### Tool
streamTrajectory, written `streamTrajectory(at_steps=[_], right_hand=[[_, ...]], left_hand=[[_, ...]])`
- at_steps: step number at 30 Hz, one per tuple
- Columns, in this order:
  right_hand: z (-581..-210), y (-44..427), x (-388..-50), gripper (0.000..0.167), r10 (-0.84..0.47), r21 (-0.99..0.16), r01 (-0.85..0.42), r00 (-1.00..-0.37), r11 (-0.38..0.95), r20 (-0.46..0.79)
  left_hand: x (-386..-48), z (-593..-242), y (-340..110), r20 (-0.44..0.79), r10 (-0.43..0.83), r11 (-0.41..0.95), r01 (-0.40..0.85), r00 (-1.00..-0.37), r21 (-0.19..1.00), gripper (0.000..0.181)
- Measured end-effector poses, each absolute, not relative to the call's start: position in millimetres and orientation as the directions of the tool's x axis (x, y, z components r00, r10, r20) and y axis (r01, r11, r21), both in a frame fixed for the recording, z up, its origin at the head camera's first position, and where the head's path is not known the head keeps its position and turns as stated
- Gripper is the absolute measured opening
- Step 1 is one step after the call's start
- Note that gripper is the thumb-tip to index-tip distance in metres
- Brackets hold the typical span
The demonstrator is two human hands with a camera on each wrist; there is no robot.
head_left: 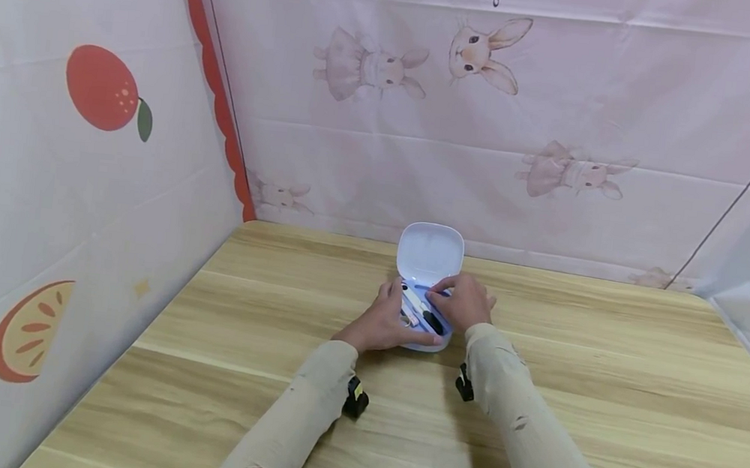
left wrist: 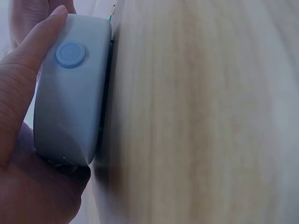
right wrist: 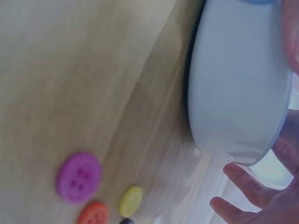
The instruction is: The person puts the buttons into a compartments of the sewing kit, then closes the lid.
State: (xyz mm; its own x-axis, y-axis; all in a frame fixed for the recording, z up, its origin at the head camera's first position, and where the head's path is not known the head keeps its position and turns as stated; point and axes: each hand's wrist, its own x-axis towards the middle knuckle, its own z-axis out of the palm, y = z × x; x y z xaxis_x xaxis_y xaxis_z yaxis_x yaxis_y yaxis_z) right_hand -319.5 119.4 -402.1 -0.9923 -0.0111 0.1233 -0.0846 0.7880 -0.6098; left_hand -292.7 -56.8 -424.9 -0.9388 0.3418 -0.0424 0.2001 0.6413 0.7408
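A small pale-blue hinged case stands on the table with its lid raised. A round blue clasp is on its front wall. My left hand grips the case, thumb along the front edge and fingers at the left side. In the blue inside lies a slim white tool with a black end, beside a small pinkish item. My right hand reaches over the right side, thumb and index fingertips close together inside. Whether anything is between them is hidden. Its other fingers stretch out beyond the case.
In the right wrist view, a purple button, an orange-red button and a yellow button lie on the wooden table near the case. Behind the table hangs a pink rabbit-print cloth; a fruit-print cloth hangs at left.
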Motion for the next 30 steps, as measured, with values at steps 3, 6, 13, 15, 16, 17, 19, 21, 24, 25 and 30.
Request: streamTrajectory(at_steps=[3, 6, 13, 15, 16, 17, 19, 21, 24, 25, 30], right_hand=[[-401, 120, -318, 0.018, -0.011, -0.61, -0.083, -0.993, 0.788, 0.121], [-401, 121, -318, 0.018, -0.014, -0.617, -0.079, -0.994, 0.783, 0.11], [-401, 128, -319, 0.019, -0.066, -0.685, -0.097, -0.995, 0.722, 0.071], [-400, 130, -318, 0.019, -0.089, -0.705, -0.107, -0.994, 0.701, 0.062], [-398, 132, -317, 0.019, -0.106, -0.709, -0.12, -0.992, 0.695, 0.063], [-397, 134, -317, 0.019, -0.122, -0.714, -0.131, -0.99, 0.687, 0.064], [-394, 138, -316, 0.02, -0.148, -0.716, -0.152, -0.987, 0.681, 0.069], [-390, 144, -316, 0.021, -0.165, -0.712, -0.165, -0.984, 0.682, 0.07], [-381, 153, -314, 0.022, -0.179, -0.712, -0.167, -0.982, 0.682, 0.059], [-378, 156, -313, 0.022, -0.184, -0.708, -0.172, -0.981, 0.685, 0.06], [-369, 171, -308, 0.02, -0.205, -0.685, -0.207, -0.975, 0.698, 0.086]], left_hand=[[-292, -423, -57, -0.043, 0.347, 0.634, 0.2, -0.937, 0.747, 0.136], [-292, -423, -57, -0.043, 0.35, 0.627, 0.2, -0.936, 0.753, 0.135], [-291, -422, -56, -0.052, 0.344, 0.634, 0.191, -0.938, 0.749, 0.136], [-291, -422, -56, -0.054, 0.342, 0.638, 0.19, -0.938, 0.746, 0.136], [-291, -422, -56, -0.055, 0.342, 0.638, 0.189, -0.938, 0.746, 0.137], [-291, -422, -56, -0.056, 0.342, 0.638, 0.188, -0.938, 0.747, 0.137], [-290, -422, -56, -0.053, 0.341, 0.635, 0.189, -0.938, 0.749, 0.137], [-290, -421, -56, -0.05, 0.339, 0.63, 0.187, -0.939, 0.753, 0.137], [-291, -420, -56, -0.05, 0.335, 0.626, 0.182, -0.941, 0.759, 0.137], [-291, -420, -56, -0.052, 0.333, 0.626, 0.18, -0.941, 0.759, 0.136], [-292, -420, -56, -0.074, 0.323, 0.643, 0.161, -0.944, 0.748, 0.137]])
